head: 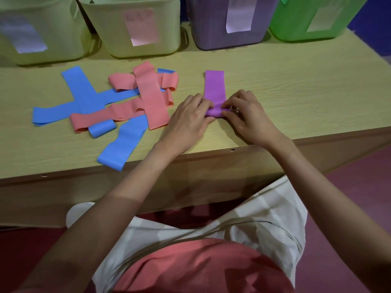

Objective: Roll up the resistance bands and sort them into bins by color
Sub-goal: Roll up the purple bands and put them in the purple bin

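A purple resistance band (214,85) lies flat on the wooden table (285,85), its near end rolled into a small tube. My left hand (190,117) pinches the left end of that roll, and my right hand (246,115) pinches the right end with fingertips on top. To the left lies a tangled pile of pink bands (148,96) and blue bands (82,92), mostly flat and overlapping. One blue band (123,145) reaches toward the table's front edge.
Four bins stand along the back: two pale green ones (38,30) (135,26), a purple bin (230,22) and a bright green bin (315,17), each with a paper label. The table's front edge (211,157) runs just below my wrists.
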{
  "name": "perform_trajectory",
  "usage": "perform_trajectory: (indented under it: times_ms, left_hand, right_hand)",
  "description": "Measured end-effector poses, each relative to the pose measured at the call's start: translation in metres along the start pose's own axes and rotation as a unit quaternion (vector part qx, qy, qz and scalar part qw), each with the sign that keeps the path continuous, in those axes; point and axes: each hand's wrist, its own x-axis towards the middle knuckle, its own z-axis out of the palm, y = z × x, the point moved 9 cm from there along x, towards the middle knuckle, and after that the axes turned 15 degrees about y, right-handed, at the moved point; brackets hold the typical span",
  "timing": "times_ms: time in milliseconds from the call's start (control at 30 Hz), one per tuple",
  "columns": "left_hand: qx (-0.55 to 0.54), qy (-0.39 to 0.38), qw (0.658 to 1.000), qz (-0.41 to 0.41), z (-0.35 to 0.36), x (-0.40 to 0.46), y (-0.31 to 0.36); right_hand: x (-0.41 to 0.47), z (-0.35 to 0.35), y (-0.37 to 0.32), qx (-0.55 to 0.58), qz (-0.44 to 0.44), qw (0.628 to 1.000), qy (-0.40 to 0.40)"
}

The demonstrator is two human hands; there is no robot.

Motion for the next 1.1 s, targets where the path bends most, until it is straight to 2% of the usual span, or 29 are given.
perform_trajectory:
  times_ms: [300,600,833,1100]
  left_hand:
    - [0.037,0.008,0.999,-0.019,0.003,0.004,-0.002]
    - [-0.011,-0.021,0.999,-0.022,0.003,0.000,0.002]
    - [-0.046,-0.015,0.997,-0.059,0.001,-0.003,0.003]
    - [0.013,-0.004,1.000,-0.016,0.007,-0.001,0.007]
  right_hand:
    - [-0.001,0.001,0.001,0.003,0.009,1.000,-0.017]
    - [-0.006,-0.007,0.000,0.030,0.007,1.000,0.003]
    - [-0.008,-0.002,0.004,0.029,0.019,0.999,-0.029]
    - [-0.009,-0.013,0.004,0.065,0.045,0.996,0.043]
